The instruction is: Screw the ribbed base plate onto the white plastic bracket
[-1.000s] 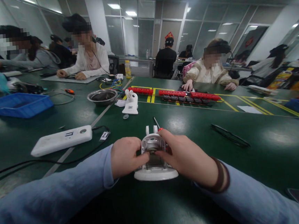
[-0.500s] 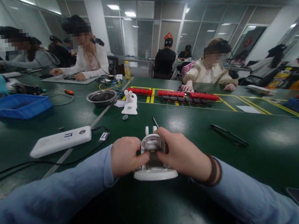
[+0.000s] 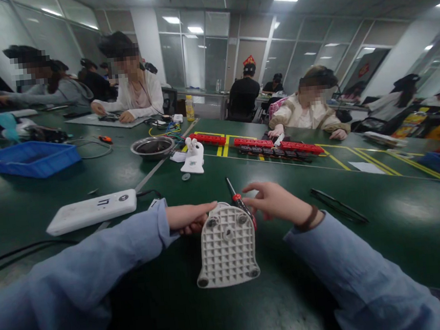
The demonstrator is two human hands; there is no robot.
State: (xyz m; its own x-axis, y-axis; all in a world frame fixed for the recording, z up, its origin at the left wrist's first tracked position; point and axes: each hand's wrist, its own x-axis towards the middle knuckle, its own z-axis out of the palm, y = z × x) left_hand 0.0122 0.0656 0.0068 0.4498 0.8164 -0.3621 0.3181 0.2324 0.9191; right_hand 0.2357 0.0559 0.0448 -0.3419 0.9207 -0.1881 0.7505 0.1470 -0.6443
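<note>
A white plastic base [image 3: 229, 251] faces me with its gridded underside, which has dark round feet near the corners. My left hand [image 3: 189, 218] is closed on its upper left edge, the thumb along the top and the other fingers partly hidden behind. To the right, my right hand [image 3: 279, 203] has its fingers apart and holds nothing; its fingertips are close to a screwdriver [image 3: 238, 198] with a red and black handle. The screwdriver lies on the table behind the base, which hides part of its handle. Whether the fingertips touch it I cannot tell.
A white power bank-like box [image 3: 93, 211] with a cable lies left. Beyond are a blue tray [image 3: 31, 163], a metal bowl [image 3: 152, 146], a white plastic part [image 3: 193, 157] and red strips [image 3: 301, 147]. Black tweezers [image 3: 339, 205] lie right. Other people sit around the tables.
The white base has been tipped so its underside faces me. My right hand has let go of it and moved right, beside the screwdriver, whose handle now shows.
</note>
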